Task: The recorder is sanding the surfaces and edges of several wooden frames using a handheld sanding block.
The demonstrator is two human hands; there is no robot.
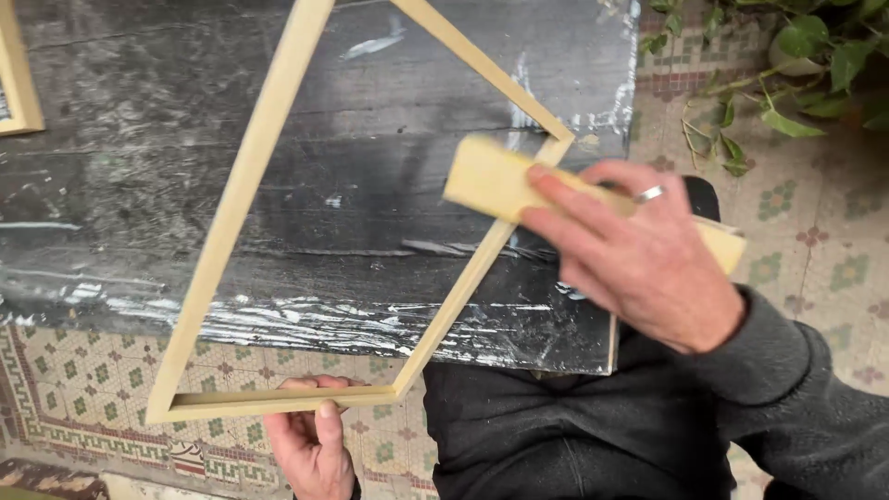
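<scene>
1. Head view: a patterned tile floor (93, 389) in cream, green and red runs under a dark, scuffed board (370, 185) streaked with white paint, which serves as the work surface. Leafy green stems (796, 65) hang in at the top right, beyond the board's right edge.
2. A pale wooden frame (243, 176), empty in the middle, lies tilted across the board. Its near rail sticks out past the board's front edge, over the tiles, and its right corner sits near the board's right edge.
3. The left hand (310, 440) is curled around the frame's near rail from below, thumb on top, holding it just off the board's front edge.
4. The right hand (639, 255), with a ring on one finger, is closed over a yellowish block (491, 181). The fingers lie flat along the top of the block, which presses against the frame's right corner. The far end of the block pokes out behind the hand, past the board's right edge.
5. A second pale frame (17, 74) shows partly at the board's left edge.
6. The person's dark sleeve (796, 398) and dark clothing (556, 435) fill the lower right.
</scene>
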